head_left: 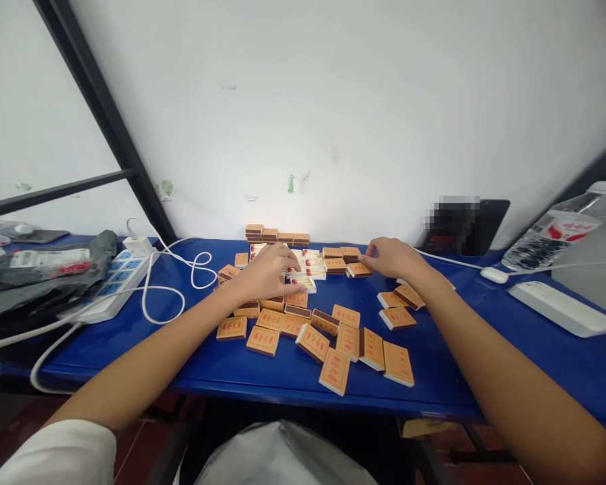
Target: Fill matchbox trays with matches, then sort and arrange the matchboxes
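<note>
My left hand (270, 275) arches over a cluster of open matchbox trays (310, 266) filled with red-tipped matches. Its thumb and fingers are spread, the tips resting on or just above the trays; what lies beneath the palm is hidden. At the right end of a row of orange-brown matchboxes, my right hand (388, 256) has its fingertips closed on the edge of one matchbox (358, 270). Two more boxes (334, 266) lie left of it. Many loose matchboxes (347, 342) with red lettering are scattered nearer me, some flat, some leaning on others.
A low stacked row of matchboxes (277, 236) stands against the wall. Left are a power strip (118, 283), white cables and a grey plastic parcel (45, 269). Right are a dark tablet-like panel (489, 225), a plastic bottle (555, 229) and a white oblong device (563, 308).
</note>
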